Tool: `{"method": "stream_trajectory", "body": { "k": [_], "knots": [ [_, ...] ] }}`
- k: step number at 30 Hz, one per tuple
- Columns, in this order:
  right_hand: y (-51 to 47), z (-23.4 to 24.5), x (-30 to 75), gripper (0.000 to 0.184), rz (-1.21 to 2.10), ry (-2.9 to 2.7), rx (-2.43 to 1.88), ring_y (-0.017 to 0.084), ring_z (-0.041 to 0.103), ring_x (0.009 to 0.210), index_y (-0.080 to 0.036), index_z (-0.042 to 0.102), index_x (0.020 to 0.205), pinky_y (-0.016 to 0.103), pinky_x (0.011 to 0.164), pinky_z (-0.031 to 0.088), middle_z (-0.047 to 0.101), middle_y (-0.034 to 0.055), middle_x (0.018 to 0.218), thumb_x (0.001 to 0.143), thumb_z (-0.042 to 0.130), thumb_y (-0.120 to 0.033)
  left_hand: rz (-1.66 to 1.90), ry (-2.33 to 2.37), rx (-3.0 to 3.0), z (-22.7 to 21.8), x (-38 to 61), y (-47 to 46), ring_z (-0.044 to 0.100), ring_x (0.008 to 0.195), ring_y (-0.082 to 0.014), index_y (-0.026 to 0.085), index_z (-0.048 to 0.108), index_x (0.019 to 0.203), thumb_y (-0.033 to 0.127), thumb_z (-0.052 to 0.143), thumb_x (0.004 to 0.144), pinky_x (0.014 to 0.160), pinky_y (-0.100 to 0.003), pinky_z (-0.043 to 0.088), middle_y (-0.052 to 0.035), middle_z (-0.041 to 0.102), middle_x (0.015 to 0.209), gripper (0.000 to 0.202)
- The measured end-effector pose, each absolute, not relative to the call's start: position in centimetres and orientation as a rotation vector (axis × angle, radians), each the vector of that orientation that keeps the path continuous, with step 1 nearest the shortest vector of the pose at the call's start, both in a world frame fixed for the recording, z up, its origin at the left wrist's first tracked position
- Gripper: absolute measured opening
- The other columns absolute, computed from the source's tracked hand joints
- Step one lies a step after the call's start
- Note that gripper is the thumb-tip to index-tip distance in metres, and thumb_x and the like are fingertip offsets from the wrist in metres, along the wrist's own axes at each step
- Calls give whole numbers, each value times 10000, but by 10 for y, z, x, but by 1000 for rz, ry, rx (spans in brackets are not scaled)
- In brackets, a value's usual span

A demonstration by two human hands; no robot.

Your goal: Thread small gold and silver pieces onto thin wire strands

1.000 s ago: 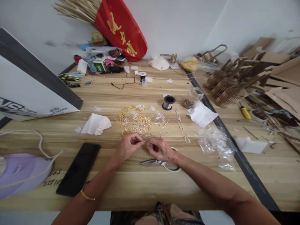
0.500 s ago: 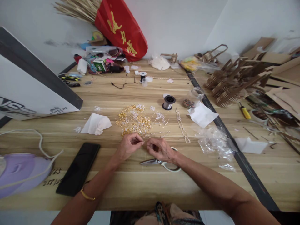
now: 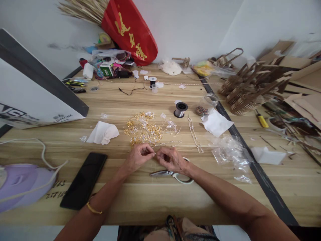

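Fingertips almost meeting, my two hands are together over the wooden table. My left hand (image 3: 139, 156) is pinched closed, and what sits between its thumb and forefinger is too small to make out. Curled closed beside it, my right hand (image 3: 172, 159) also hides whatever its fingertips hold. Just beyond them lies a pile of gold and clear beads (image 3: 146, 130), with a thin beaded chain (image 3: 173, 142) at its near edge. A pair of scissors (image 3: 181, 177) with pale handles lies partly under my right hand. Farther right rests a longer beaded chain (image 3: 193, 134).
A black phone (image 3: 84, 180) lies left of my forearm. Beyond the beads stand a spool of wire (image 3: 181, 109) and a jar of dark beads (image 3: 207, 104). Clear plastic bags (image 3: 230, 150) are on the right, a crumpled tissue (image 3: 102, 132) on the left.
My hands have drawn very slightly closer, the left fingertips shifting a little to the right. Everything else on the table stays in place.
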State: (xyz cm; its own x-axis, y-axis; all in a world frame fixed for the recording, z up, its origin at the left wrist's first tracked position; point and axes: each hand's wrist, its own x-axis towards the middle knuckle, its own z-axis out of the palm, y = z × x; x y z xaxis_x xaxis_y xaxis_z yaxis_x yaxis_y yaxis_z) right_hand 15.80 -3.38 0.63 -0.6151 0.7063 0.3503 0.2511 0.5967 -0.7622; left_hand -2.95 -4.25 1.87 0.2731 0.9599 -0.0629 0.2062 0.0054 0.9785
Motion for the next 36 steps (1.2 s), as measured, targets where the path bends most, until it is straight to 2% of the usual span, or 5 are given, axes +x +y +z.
{"method": "stream_trajectory", "body": {
  "k": [5, 12, 23, 29, 36],
  "knots": [
    [-34, 3, 159, 103, 914, -2131, -811, 67, 416, 498, -160, 527, 745, 173, 469, 329, 498, -31, 595, 837, 514, -205, 862, 1108, 1392, 18, -30, -42, 559, 598, -115, 128, 628, 683, 265, 719, 671, 579, -223, 432, -17, 635, 640, 165],
    [-35, 3, 159, 116, 908, -2097, -832, 64, 425, 496, -153, 542, 751, 171, 471, 337, 508, -31, 589, 849, 521, -211, 870, 1082, 1272, 18, -31, -40, 570, 617, -120, 127, 631, 679, 296, 765, 633, 615, -239, 442, -13, 643, 652, 221],
    [-36, 5, 160, 62, 799, -2124, -751, 64, 420, 488, -165, 526, 765, 167, 482, 349, 502, -34, 597, 820, 503, -147, 944, 1085, 1028, 13, -31, -40, 547, 606, -94, 129, 662, 663, 234, 781, 607, 621, -211, 433, 1, 646, 636, 168],
    [-36, 7, 159, 78, 771, -2108, -721, 64, 417, 488, -168, 521, 750, 170, 485, 356, 506, -31, 599, 816, 496, -134, 925, 1078, 831, 9, -30, -40, 580, 629, -112, 135, 711, 751, 233, 814, 547, 653, -240, 449, -10, 677, 668, 249],
    [-35, 12, 159, 82, 797, -2106, -679, 69, 428, 502, -166, 519, 754, 170, 480, 351, 519, -23, 606, 806, 478, -116, 918, 1050, 789, 12, -26, -41, 584, 600, -113, 129, 722, 712, 241, 835, 509, 647, -247, 445, -10, 679, 625, 259]
  ]
}}
